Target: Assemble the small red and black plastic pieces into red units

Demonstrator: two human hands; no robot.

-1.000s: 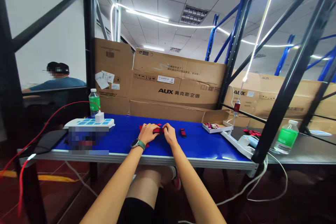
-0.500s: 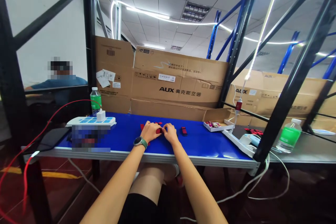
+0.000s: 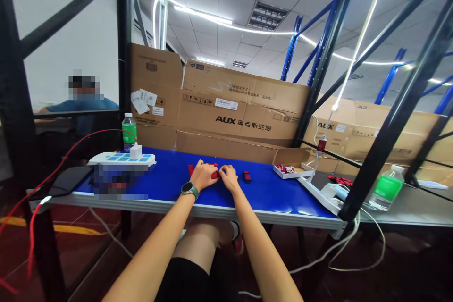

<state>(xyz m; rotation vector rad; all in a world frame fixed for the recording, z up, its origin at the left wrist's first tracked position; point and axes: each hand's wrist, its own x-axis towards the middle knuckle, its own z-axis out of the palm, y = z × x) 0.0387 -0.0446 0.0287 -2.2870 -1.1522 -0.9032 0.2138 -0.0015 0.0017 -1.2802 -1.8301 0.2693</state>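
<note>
A red fabric strap (image 3: pixel 214 175) lies low over the blue table, between my two hands. My left hand (image 3: pixel 203 176), with a watch on its wrist, has its fingers closed around the strap. At the strap's right end, the fingertips of my right hand (image 3: pixel 229 178) pinch it; my fingers partly hide this end. Another red piece (image 3: pixel 191 170) shows just left of my left hand, and I cannot tell whether it is the same strap. To the right of my right hand, apart from it, a small folded red and black strap (image 3: pixel 247 177) rests on the table.
The blue table (image 3: pixel 276 193) bears a white power strip (image 3: pixel 116 158) and a green-labelled bottle (image 3: pixel 129 133) at left. An open box (image 3: pixel 288 173) with small wrapped items and another power strip (image 3: pixel 318 194) are at right. Cardboard (image 3: pixel 244 113) stands behind. A person (image 3: pixel 85 99) sits beyond the left frame.
My hands stay at nearly the same place, with small finger shifts; more red strap shows between them, where a dark bit showed before. The view has tilted slightly.
</note>
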